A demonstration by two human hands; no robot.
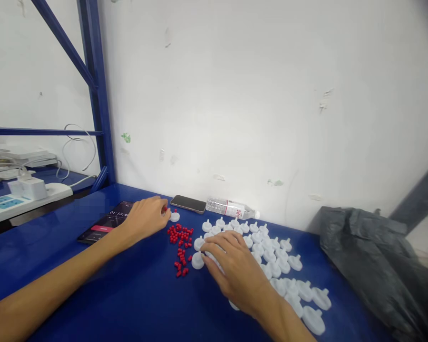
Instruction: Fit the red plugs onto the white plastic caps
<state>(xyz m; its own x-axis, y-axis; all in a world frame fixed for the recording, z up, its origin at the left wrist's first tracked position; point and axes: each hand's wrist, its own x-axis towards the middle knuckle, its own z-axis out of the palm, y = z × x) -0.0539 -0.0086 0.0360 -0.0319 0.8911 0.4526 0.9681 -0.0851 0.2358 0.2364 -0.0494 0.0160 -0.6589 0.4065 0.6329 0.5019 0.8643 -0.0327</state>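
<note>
My left hand (150, 215) is closed in a pinch on a small red cap (165, 208), only partly visible between the fingertips. Just beside it, a white plastic disc (174, 217) with a red cap on its stem sits on the blue table (139, 294). Loose red caps (181, 233) lie scattered between my hands. My right hand (233, 263) reaches over the near left of many white stemmed discs (269, 254), fingers curled down. A white disc (214, 255) shows between its thumb and forefinger; the other fingertips are partly hidden.
Behind the pieces, a dark phone (188, 204) and a plastic water bottle (231, 208) lie by the wall. Another phone (109, 222) showing a timer is under my left wrist. A black plastic bag (364, 256) is at right; a power strip (28, 202) at far left.
</note>
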